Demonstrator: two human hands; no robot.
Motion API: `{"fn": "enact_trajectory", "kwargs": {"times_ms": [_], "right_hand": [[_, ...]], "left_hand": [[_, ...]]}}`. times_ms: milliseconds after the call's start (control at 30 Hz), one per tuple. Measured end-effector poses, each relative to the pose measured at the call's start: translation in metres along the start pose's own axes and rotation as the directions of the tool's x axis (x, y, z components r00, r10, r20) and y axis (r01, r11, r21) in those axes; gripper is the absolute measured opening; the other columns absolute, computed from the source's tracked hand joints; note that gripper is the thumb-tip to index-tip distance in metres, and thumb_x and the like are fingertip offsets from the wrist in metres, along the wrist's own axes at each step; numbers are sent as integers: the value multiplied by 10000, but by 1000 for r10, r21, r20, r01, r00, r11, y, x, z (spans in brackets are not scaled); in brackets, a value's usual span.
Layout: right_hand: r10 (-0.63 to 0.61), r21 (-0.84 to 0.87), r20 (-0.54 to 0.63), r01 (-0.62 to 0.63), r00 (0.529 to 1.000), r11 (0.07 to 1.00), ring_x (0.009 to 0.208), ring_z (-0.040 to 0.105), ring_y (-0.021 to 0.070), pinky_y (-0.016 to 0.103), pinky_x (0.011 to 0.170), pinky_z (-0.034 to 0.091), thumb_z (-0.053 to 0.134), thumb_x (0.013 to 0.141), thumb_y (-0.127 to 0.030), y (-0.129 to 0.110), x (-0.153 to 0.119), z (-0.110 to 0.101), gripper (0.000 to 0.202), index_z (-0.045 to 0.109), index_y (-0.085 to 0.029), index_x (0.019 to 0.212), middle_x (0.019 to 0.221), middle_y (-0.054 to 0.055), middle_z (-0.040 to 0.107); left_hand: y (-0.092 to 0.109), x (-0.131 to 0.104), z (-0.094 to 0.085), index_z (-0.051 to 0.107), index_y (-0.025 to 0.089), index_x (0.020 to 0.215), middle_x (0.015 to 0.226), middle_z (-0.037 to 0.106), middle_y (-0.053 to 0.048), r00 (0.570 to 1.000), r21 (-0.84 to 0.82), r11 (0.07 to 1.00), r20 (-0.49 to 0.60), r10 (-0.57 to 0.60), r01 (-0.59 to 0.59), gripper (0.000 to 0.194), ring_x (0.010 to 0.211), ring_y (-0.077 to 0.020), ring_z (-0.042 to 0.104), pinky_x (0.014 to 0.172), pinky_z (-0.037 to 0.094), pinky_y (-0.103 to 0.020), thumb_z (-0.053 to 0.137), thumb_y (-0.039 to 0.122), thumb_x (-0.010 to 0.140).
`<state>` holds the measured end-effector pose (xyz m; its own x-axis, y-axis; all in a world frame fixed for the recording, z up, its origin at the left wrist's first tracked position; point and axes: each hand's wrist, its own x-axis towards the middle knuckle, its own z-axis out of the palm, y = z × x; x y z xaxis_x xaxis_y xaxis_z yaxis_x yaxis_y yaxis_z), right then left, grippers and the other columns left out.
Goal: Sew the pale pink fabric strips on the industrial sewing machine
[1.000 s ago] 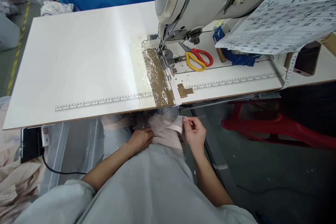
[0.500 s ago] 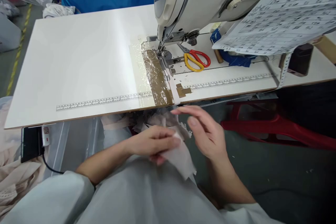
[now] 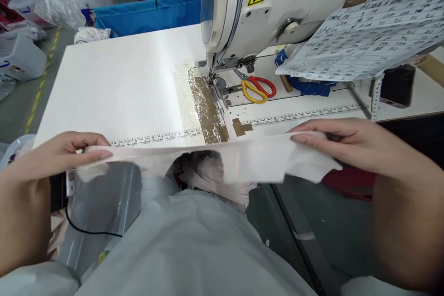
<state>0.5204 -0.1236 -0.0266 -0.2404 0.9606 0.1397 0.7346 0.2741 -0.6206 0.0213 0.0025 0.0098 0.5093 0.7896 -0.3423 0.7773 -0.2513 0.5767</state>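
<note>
A pale pink piece of fabric point(image 3: 255, 159) is stretched sideways just in front of the table's front edge. My left hand point(image 3: 69, 152) pinches its left end between thumb and fingers. At the other end, my right hand point(image 3: 333, 143) grips the fabric the same way, with a loose corner hanging below. The upper edge runs nearly straight between both hands, while the lower edge curves up in the middle. Behind it stands the white sewing machine point(image 3: 236, 14), its needle area above brown tape point(image 3: 208, 111). More crumpled pink fabric point(image 3: 208, 180) lies below, over my lap.
Scissors with red and yellow handles point(image 3: 258, 89) lie right of the needle. Printed paper sheets point(image 3: 367, 32) hang from the machine's right side. A dark phone-like object point(image 3: 397, 87) sits at the table's right. A clear plastic bin point(image 3: 100, 199) stands below on the left.
Both hands have moved apart and up, from close together over my lap to far left and right. The fabric, bunched in my left hand before, is now spread between both hands.
</note>
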Motion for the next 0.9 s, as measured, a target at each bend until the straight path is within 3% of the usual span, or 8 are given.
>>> {"fn": "enact_trajectory", "kwargs": {"times_ms": [100, 167, 233, 367, 433, 567, 700, 900], "right_hand": [[-70, -363, -376, -77, 924, 928, 880, 672, 251, 389, 761, 534, 438, 971, -513, 12, 4, -1, 354, 694, -272, 1002, 960, 49, 719], [-158, -527, -496, -151, 854, 837, 1076, 617, 274, 478, 990, 431, 365, 1008, -373, 26, 6, 8, 329, 659, -255, 1096, 1067, 84, 697], [-278, -631, -494, -120, 824, 767, 1151, 581, 278, 513, 1072, 343, 383, 990, -271, 46, 5, 23, 290, 650, -216, 1092, 1097, 107, 693], [-300, -638, -374, -9, 877, 770, 1252, 499, 296, 544, 1112, 221, 374, 953, -186, 84, -5, 55, 315, 644, -196, 1115, 1193, 111, 655], [-250, -590, -360, -12, 899, 807, 1319, 416, 315, 558, 1124, 141, 353, 939, -147, 87, -11, 68, 390, 596, -211, 1237, 1297, 121, 587], [-211, -530, -477, -88, 853, 843, 1350, 355, 357, 607, 1111, 138, 397, 907, -114, 61, -13, 88, 506, 467, -240, 1391, 1401, 115, 489], [-150, -472, -488, -116, 860, 874, 1274, 459, 367, 621, 1061, 283, 408, 965, -230, 43, -7, 111, 379, 522, -181, 1323, 1335, 156, 546], [-203, -479, -522, -88, 828, 873, 1179, 555, 351, 544, 1026, 380, 437, 956, -225, 59, -11, 120, 399, 524, -257, 1343, 1220, 157, 623]], "left_hand": [[-20, -5, -15, 695, 181, 908, 778, 677, 5, 968, 169, 965, -187, -170, 202, 527, 659, -141, 576, 568, 428, -200, 506, 656, 779], [-31, -8, -12, 696, 188, 975, 880, 697, -20, 874, 271, 930, -476, -95, 249, 567, 777, -195, 618, 669, 462, -265, 428, 659, 807], [-44, -9, 5, 690, 176, 1038, 935, 701, -66, 791, 421, 878, -605, 85, 227, 538, 870, -239, 628, 759, 475, -337, 356, 565, 875], [-73, -9, 60, 663, 188, 1096, 1097, 692, -95, 805, 583, 803, -530, 265, 120, 426, 1015, -259, 618, 953, 437, -475, 295, 333, 939], [-80, -12, 88, 627, 194, 1166, 1225, 640, -105, 763, 539, 826, -600, 241, 163, 398, 1125, -279, 583, 1019, 385, -536, 313, 273, 935], [-65, -19, 132, 447, 154, 1388, 1402, 473, -184, 661, 422, 884, -725, 195, 202, 473, 1345, -312, 392, 1084, 341, -512, 373, 226, 926], [-40, -13, 157, 390, 168, 1433, 1456, 412, -176, 641, 367, 884, -761, 106, 289, 492, 1390, -319, 320, 1124, 267, -532, 409, 260, 950], [-36, -5, 168, 436, 181, 1401, 1459, 429, -150, 627, 314, 869, -779, 5, 383, 437, 1386, -301, 335, 1143, 183, -561, 381, 293, 982]]}}
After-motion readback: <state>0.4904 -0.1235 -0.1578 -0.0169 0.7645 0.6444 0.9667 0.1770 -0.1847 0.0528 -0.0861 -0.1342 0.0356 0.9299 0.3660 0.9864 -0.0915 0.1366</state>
